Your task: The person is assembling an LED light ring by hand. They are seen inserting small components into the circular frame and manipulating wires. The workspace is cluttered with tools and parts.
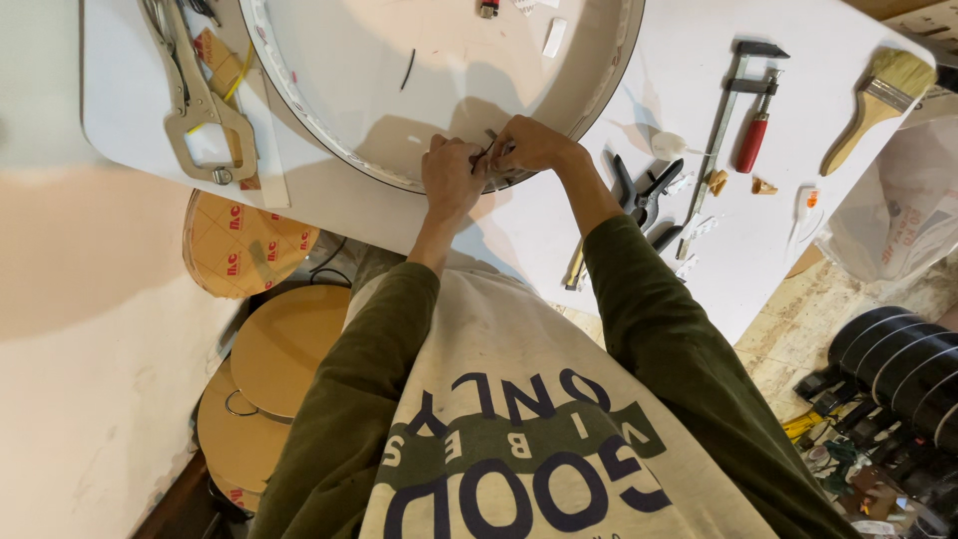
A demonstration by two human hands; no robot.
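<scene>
Together my left hand (451, 178) and right hand (527, 145) pinch a small dark clip (483, 157) on the round tray's rim (399, 183) on the tabletop (639, 90).

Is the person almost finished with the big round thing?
Hard to say. Done: a pale strip already lines the round frame inside its rim. In hand: left hand and right hand pinch a small dark piece at the near edge. Left: the clamp and brush lie unused.
</scene>
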